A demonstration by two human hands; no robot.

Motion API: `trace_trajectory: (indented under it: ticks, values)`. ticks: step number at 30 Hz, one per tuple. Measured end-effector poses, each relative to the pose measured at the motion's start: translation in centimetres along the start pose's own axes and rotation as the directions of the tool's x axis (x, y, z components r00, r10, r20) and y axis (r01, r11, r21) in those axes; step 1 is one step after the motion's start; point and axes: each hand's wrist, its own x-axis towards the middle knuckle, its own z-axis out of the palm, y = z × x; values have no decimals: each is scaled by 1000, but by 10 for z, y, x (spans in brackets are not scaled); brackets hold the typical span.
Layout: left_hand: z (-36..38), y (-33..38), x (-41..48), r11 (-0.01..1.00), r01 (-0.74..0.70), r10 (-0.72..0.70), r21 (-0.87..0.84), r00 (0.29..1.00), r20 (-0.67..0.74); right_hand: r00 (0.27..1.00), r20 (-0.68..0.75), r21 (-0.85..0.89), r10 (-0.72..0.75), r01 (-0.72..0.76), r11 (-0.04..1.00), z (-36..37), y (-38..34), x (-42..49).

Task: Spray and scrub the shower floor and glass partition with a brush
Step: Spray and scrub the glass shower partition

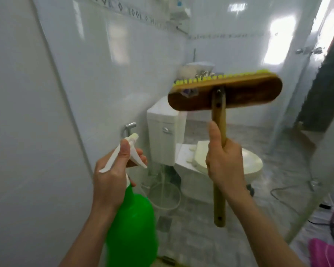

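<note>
The wooden scrub brush with yellow-green bristles (249, 93) is raised in the right grip (225, 162), its handle upright, its oblong head level on top and its bristles facing away. The green plastic spray bottle with a white trigger head (132, 224) hangs tilted from the left grip (112, 176), nozzle forward. The hazy glass partition (297, 160) stands ahead, and the grey mottled tile floor (193, 237) lies below.

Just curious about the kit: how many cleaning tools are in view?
2: a green spray bottle gripped by the left hand, and a wooden brush held up by the right hand. Others may lie out of view.
</note>
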Motion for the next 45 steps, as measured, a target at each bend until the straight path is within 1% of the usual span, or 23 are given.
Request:
trace_trajectory:
  ticks: [2,3,5,8,11,14,17,19,21,23,24,25,26,27,30,32,34,36,38,39,41,43,45]
  values:
    - [1,-22,1,999,-31,31,-10,999,12,994,47,43,-98,96,994,16,-18,20]
    - [2,-33,-1,999,-37,37,-19,999,9,989,40,62,-143,140,988,23,-22,27]
    - [3,-56,-6,997,-62,62,-50,998,3,977,14,63,-212,210,976,34,-3,24]
    - [-4,-93,-13,991,-131,131,-2,991,19,985,20,44,-171,170,984,36,73,-21]
    - [-15,-124,-19,983,-181,182,-16,983,25,993,35,-31,-116,117,993,40,127,-64]
    - [-21,-138,-22,983,-177,178,-38,984,21,987,74,-14,-142,144,990,57,103,-44]
    - [-31,-144,-18,986,-158,158,-62,987,-7,970,44,-90,-238,241,966,77,42,-4]
    - [-44,-143,-11,984,-170,171,-55,985,10,962,40,-120,-271,274,954,80,37,6]
    - [-60,-141,-3,979,-191,194,-65,980,41,969,25,-112,-247,249,962,75,78,-15]
    - [-76,-137,4,977,-198,204,-80,977,70,990,12,-129,-139,140,982,71,144,-59]
    - [-83,-135,7,977,-194,201,-84,976,83,997,32,-154,-75,79,985,68,173,-79]
    - [-91,-130,13,976,-200,207,-84,974,93,998,59,-192,-39,50,980,71,186,-89]
    - [-97,-125,18,977,-196,204,-81,974,99,996,83,-206,-21,38,978,74,186,-89]
    - [-103,-120,24,978,-192,199,-77,974,107,996,80,-200,-37,52,978,79,172,-81]
    - [-115,-106,36,978,-197,204,-75,972,112,988,94,-151,-121,134,979,98,103,-34]
    - [-120,-101,40,974,-219,224,-49,965,138,980,57,-146,-192,198,969,101,79,-14]
    - [-126,-97,43,967,-250,253,-39,952,172,987,35,-158,-159,162,974,94,99,-31]
    - [-134,-94,42,961,-274,276,-39,940,198,996,22,-210,-81,84,974,83,144,-70]
    - [-146,-94,42,962,-269,274,-55,940,205,998,58,-261,-6,21,965,80,168,-92]
    - [-153,-94,43,965,-253,261,-66,944,204,997,83,-260,5,17,965,86,164,-89]
    - [-165,-91,47,975,-201,217,-95,955,204,990,139,-234,-15,48,971,105,127,-65]
    - [-177,-85,49,976,-186,206,-115,958,198,981,168,-236,-94,133,963,131,78,-32]
    - [-185,-79,49,973,-196,216,-122,959,185,980,100,-193,-170,187,963,147,42,-8]
